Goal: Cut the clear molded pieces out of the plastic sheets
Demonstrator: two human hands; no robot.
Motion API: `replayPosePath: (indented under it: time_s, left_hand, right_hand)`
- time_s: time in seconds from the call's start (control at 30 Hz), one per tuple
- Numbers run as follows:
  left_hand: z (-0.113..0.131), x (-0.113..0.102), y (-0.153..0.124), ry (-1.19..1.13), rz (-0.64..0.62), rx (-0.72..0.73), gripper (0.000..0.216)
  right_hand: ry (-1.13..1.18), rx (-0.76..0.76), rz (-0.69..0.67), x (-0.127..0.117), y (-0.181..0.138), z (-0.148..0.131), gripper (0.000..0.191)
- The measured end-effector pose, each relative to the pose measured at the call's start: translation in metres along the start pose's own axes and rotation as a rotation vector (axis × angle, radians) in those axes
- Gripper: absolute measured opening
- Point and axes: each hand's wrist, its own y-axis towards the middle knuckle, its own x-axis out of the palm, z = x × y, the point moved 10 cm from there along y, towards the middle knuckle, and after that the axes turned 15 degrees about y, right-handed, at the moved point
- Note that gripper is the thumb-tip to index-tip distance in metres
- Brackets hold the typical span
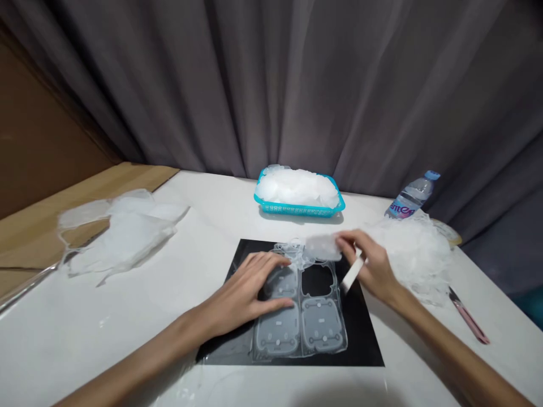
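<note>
On a black mat (365,345) lies a translucent plastic sheet (278,333) with rounded rectangular panels. One panel's place, at the right, is an opening through which the mat shows. My left hand (246,291) rests with fingers apart on the left side of the sheet. My right hand (375,265) pinches a loose translucent rounded panel (321,247), raised above the sheet's far right part. A narrow white tool or strip (353,274) also sticks out downward from my right hand; its kind is unclear.
A turquoise basket (299,211) full of white translucent pieces stands at the back. Plastic scraps (411,254) are heaped at the right, near a water bottle (411,195) and a pink-handled cutter (470,321). More plastic sheeting (127,229) lies left, partly over cardboard (139,172).
</note>
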Motion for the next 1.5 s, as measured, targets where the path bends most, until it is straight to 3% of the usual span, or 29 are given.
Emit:
replayPosePath:
  time_s: [0.1,0.23,0.33,0.43,0.53,0.63,0.73,0.87,0.9,1.07,1.3,1.5]
  left_hand:
    - [-0.015,-0.001,-0.018,0.071,-0.060,-0.008,0.064]
    - [-0.006,0.005,-0.024,0.206,-0.108,0.102,0.074]
    - [-0.001,0.005,-0.023,0.237,-0.098,0.112,0.071]
    - [0.000,0.005,-0.024,0.230,-0.091,0.102,0.066]
    - [-0.001,0.004,-0.026,0.207,-0.064,0.089,0.063]
    - [-0.001,0.002,-0.026,0.191,-0.021,0.090,0.059]
    - [-0.001,0.004,-0.025,0.180,-0.022,0.108,0.058]
    - [-0.005,0.010,-0.023,0.185,-0.066,0.093,0.064]
    - [-0.006,0.011,-0.023,0.189,-0.073,0.090,0.066]
    - [-0.005,0.010,-0.020,0.192,-0.057,0.104,0.063]
    - [0.001,0.006,-0.020,0.243,0.018,0.155,0.057]
    - [0.000,0.009,-0.020,0.245,-0.018,0.124,0.061]
  right_hand:
    - [0.020,0.137,0.113,-0.024,0.057,0.036,0.017]
    - [-0.057,0.333,0.201,-0.031,0.118,0.094,0.022]
    - [-0.121,0.422,0.189,-0.022,0.140,0.121,0.022]
    - [-0.235,0.487,0.175,-0.019,0.143,0.128,0.016]
    - [-0.352,0.473,0.209,-0.023,0.134,0.111,0.017]
    - [-0.407,0.296,0.172,-0.012,0.113,0.068,0.024]
    - [-0.202,0.055,-0.053,0.025,0.068,0.010,0.037]
    - [0.201,0.174,-0.470,0.082,-0.010,-0.029,0.033]
    - [0.243,0.198,-0.507,0.088,-0.022,-0.034,0.030]
    - [0.338,0.233,-0.538,0.096,-0.043,-0.030,0.004]
    - [0.389,0.217,-0.490,0.098,-0.045,-0.025,0.007]
    - [0.348,0.143,-0.475,0.102,-0.047,-0.027,0.005]
